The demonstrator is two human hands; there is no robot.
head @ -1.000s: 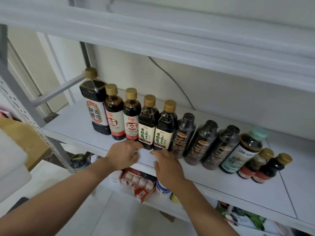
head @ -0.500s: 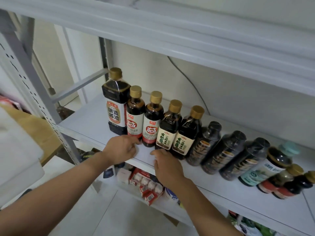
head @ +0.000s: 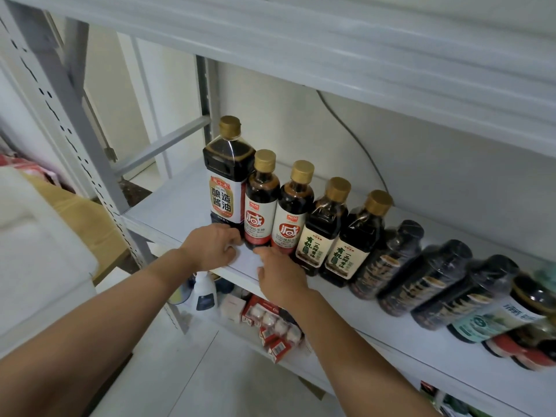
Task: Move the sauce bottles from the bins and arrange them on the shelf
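A row of dark sauce bottles stands along the white shelf [head: 346, 314]. From the left come a tall soy sauce bottle [head: 224, 188], two red-label bottles [head: 261, 206], two gold-capped bottles with green-and-cream labels [head: 323, 233], then three dark wrapped bottles [head: 421, 281]. A green-label bottle [head: 496, 317] and small red-label ones [head: 526, 347] end the row, blurred. My left hand [head: 210, 248] rests at the shelf's front edge, its bent fingers against the bases of the tall bottle and the first red-label bottle. My right hand [head: 279, 278] lies on the shelf with fingers stretched toward the second red-label bottle's base.
The shelf above [head: 301, 46] hangs low over the bottle caps. A perforated grey upright [head: 60, 94] stands at the left. On the shelf below sit a white spray bottle [head: 206, 291] and red packets [head: 270, 323]. A cardboard box [head: 75, 212] and a white bin [head: 36, 251] lie left.
The view has swung left, so the bottles now sit further right in frame. Both hands have slid left along the shelf edge, from the cream-label bottles to the leftmost ones.
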